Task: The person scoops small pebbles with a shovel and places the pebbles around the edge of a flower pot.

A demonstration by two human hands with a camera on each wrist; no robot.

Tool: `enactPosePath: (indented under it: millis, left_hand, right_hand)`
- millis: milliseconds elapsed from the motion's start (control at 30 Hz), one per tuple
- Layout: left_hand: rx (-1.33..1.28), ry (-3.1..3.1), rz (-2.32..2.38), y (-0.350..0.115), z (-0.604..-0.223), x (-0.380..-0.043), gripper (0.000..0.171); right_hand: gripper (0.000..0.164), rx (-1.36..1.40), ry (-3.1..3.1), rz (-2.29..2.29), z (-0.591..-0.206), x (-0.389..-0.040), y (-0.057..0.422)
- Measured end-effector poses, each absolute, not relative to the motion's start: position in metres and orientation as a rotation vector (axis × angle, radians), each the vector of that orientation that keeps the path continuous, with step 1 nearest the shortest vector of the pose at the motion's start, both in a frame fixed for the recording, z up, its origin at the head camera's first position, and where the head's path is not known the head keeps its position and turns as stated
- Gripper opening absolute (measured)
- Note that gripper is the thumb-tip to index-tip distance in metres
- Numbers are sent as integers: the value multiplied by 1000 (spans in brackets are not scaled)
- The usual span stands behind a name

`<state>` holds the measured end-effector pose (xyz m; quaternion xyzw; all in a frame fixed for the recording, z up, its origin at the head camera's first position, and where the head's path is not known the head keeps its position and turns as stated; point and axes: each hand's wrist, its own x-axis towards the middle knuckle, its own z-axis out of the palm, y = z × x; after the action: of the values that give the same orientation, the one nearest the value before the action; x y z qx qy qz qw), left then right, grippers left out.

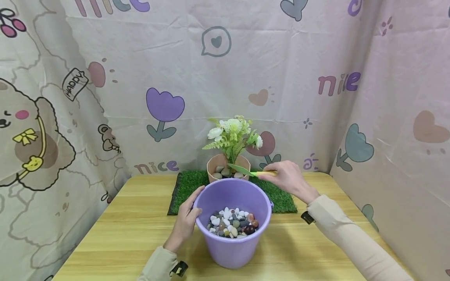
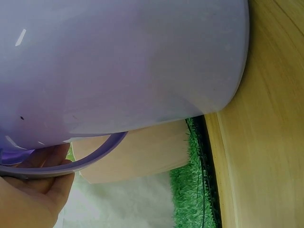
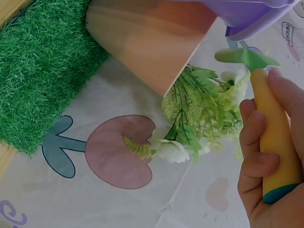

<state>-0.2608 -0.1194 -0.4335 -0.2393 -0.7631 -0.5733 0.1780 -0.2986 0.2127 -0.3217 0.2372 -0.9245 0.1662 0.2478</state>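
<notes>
A purple bucket (image 1: 233, 249) stands on the table with white, grey and reddish pebbles (image 1: 232, 223) inside. My left hand (image 1: 187, 214) grips its left rim; the left wrist view shows the fingers (image 2: 59, 187) by the purple bail handle (image 2: 97, 154). In my right hand (image 1: 286, 177) is a small garden trowel (image 1: 240, 169) with a green blade and a yellow handle (image 3: 273, 137). Its blade reaches over the near right edge of a peach flowerpot (image 1: 212, 167). Larger stones (image 1: 225, 171) lie in the pot around the stems of white flowers (image 1: 233, 127).
Under the flowerpot lies a green artificial grass mat (image 1: 191, 185), behind the bucket on the wooden table (image 1: 116, 226). A printed cloth (image 1: 225, 78) hangs behind the table and along both sides.
</notes>
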Motion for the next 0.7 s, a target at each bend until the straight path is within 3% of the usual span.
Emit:
enactPosePath:
  millis: [700]
  left_hand:
    - [-682,-2158,-1621,-120,-432,-261,65]
  right_hand:
    - [24,802,-2551,580,-313,-275,202]
